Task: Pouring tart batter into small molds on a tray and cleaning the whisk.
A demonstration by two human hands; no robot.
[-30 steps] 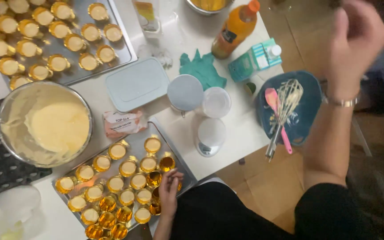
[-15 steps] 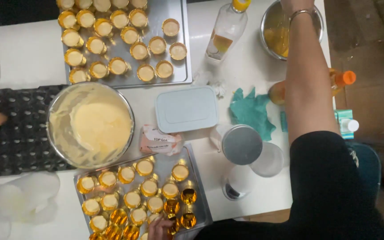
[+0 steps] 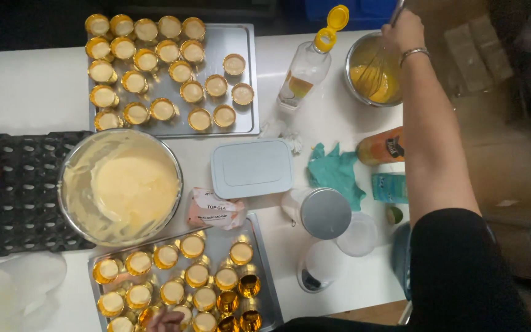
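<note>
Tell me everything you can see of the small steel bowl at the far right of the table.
The small steel bowl is round, shiny metal, standing upright on the white table at its far right edge, right of the clear oil bottle with its yellow cap flipped open. It holds a yellow-orange liquid, low in the bowl. A wire whisk dips into it, its handle in the right hand, which wears a bracelet. Whether the bottle touches the bowl cannot be told.

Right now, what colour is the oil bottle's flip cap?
Yellow: the cap stands open on the bottle, head view.
</note>
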